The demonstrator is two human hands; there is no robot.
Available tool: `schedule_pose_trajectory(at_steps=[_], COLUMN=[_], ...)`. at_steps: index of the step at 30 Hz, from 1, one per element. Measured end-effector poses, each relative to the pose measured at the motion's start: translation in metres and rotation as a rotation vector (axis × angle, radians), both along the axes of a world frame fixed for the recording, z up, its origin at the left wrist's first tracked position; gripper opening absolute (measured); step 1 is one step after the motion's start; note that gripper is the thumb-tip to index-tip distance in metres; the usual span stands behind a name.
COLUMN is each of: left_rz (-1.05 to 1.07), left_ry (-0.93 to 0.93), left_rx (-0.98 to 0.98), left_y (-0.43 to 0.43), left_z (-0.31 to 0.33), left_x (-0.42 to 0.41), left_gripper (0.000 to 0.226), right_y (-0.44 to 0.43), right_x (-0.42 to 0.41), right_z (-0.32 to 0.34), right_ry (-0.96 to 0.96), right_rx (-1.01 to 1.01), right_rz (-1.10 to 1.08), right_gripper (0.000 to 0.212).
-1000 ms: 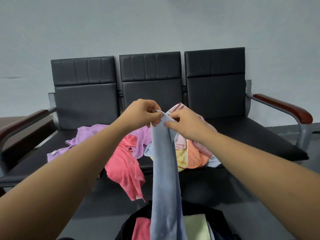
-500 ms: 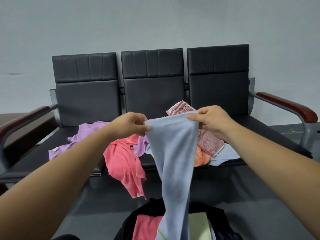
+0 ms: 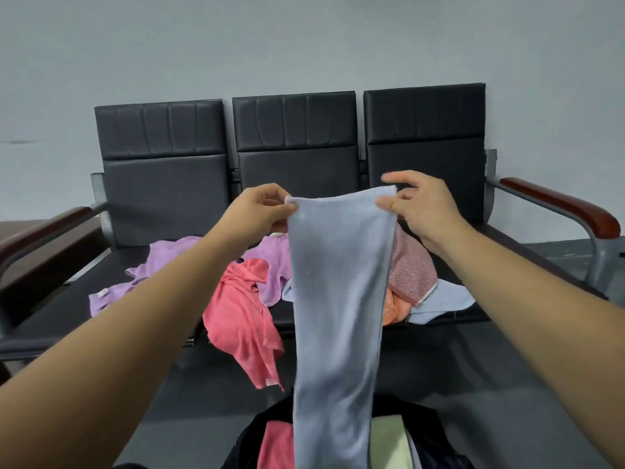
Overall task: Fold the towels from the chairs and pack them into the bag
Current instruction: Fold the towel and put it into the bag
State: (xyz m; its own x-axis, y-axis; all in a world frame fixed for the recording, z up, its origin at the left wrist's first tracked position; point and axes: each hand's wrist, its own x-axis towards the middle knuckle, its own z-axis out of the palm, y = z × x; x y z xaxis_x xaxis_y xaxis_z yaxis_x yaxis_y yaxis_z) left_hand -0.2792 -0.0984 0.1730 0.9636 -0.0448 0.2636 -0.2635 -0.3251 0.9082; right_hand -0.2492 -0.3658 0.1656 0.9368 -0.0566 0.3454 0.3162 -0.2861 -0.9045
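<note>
A long light-blue towel [image 3: 338,316] hangs in front of me, stretched by its top edge. My left hand [image 3: 260,211] pinches its top left corner. My right hand [image 3: 419,208] pinches the top right corner between thumb and finger, the other fingers spread. The towel's lower end drops over a black bag [image 3: 436,434] at the bottom of the view, which holds a folded pink towel [image 3: 275,445] and a pale green one [image 3: 389,445]. On the black three-seat bench [image 3: 439,164] lie a purple towel [image 3: 162,262], a coral pink towel [image 3: 243,316], a red patterned towel [image 3: 412,269], an orange one [image 3: 394,309] and another light-blue one [image 3: 443,299].
The bench stands against a grey wall and has wooden armrests at the left [image 3: 37,231] and right [image 3: 561,208]. The coral towel hangs over the seat's front edge. Dark grey floor [image 3: 473,374] lies between bench and bag.
My hands have moved apart and upward, spreading the blue towel's top edge from a bunched grip to its full width. The towel now hangs flatter.
</note>
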Motion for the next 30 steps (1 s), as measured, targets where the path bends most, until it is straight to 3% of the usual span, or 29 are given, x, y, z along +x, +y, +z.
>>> schedule_pose_trajectory(at_steps=[2,5,8,12,15,16,19,22,24,26,27,30], left_rz=[-0.013,-0.081,-0.164,-0.097,-0.173,-0.243,-0.417,-0.373,-0.392,-0.438,-0.450,-0.517], left_ry=[-0.011,-0.016,-0.025,-0.044,0.073,0.146,0.320,0.387,0.434,0.502,0.520,0.529], left_rx=[-0.099,-0.143,-0.137,-0.135,-0.306,-0.291,0.084,0.208,0.073,-0.208,-0.346,-0.663], left_y=[-0.008,-0.020,-0.030,-0.033,-0.028,-0.026,-0.016,-0.010,-0.013,-0.019,-0.022,-0.032], left_z=[-0.005,-0.008,-0.011,-0.023,-0.043,-0.053,-0.090,-0.121,-0.134,-0.142,-0.144,-0.148], left_x=[-0.003,-0.004,-0.005,0.004,0.008,0.008,0.006,0.006,0.006,0.005,0.006,0.010], left_gripper=[0.009,0.010,0.010,0.009,0.004,0.011,0.029,0.026,0.022,0.026,0.034,0.060], right_y=[0.002,0.012,0.025,0.040,0.044,0.045,0.043,0.037,0.034,0.031,0.030,0.030], right_x=[-0.001,-0.007,-0.014,-0.014,-0.007,-0.003,0.010,0.022,0.032,0.046,0.052,0.066], right_z=[-0.002,-0.006,-0.013,-0.025,-0.023,-0.020,-0.009,-0.005,-0.013,-0.030,-0.041,-0.088], right_ry=[0.062,0.082,0.148,0.162,0.146,0.156,0.161,0.161,0.180,0.215,0.241,0.423], right_rx=[0.125,0.148,0.183,0.088,0.249,0.319,0.452,0.484,0.430,0.361,0.316,0.201], right_rz=[0.120,0.308,0.494,0.476,0.430,0.426,0.426,0.397,0.327,0.238,0.202,0.161], right_gripper=[0.043,0.013,0.016,0.023,0.016,0.013,0.011,0.017,0.022,0.012,0.004,0.008])
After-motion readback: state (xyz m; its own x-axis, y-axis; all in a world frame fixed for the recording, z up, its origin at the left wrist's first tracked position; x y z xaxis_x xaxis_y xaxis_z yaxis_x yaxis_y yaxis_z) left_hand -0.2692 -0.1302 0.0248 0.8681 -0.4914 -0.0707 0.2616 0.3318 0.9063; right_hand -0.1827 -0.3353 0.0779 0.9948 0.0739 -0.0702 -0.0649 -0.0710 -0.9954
